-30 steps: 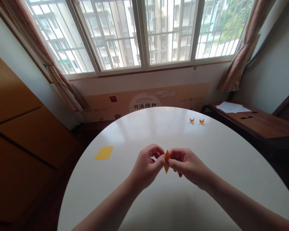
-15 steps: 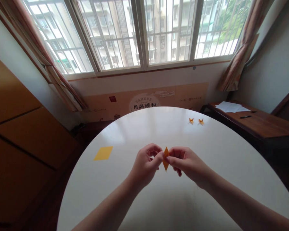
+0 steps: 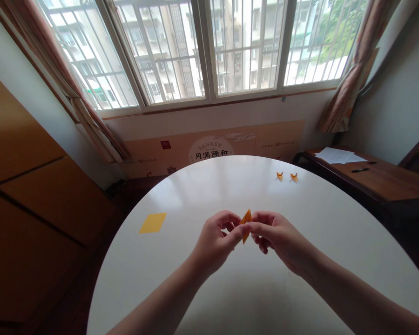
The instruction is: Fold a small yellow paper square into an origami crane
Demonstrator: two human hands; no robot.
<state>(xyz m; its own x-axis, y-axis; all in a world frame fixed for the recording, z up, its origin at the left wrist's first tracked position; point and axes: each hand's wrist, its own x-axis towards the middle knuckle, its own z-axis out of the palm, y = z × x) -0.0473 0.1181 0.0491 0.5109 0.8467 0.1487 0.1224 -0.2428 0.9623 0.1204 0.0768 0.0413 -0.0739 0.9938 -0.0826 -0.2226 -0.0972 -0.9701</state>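
Tabletop [image 3: 202,190] below, paper [image 3: 246,217] between fingers [image 3: 264,229]

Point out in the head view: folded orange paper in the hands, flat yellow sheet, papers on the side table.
Folded orange paper [image 3: 247,217]: head view, upper part.
Flat yellow sheet [image 3: 152,223]: head view, middle.
Papers [image 3: 337,155]: head view, middle of the white sheets.

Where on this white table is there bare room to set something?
Bare between the yellow sheet and left hand, and from the right hand to the table's right rim. Crowded where both hands pinch the orange paper.
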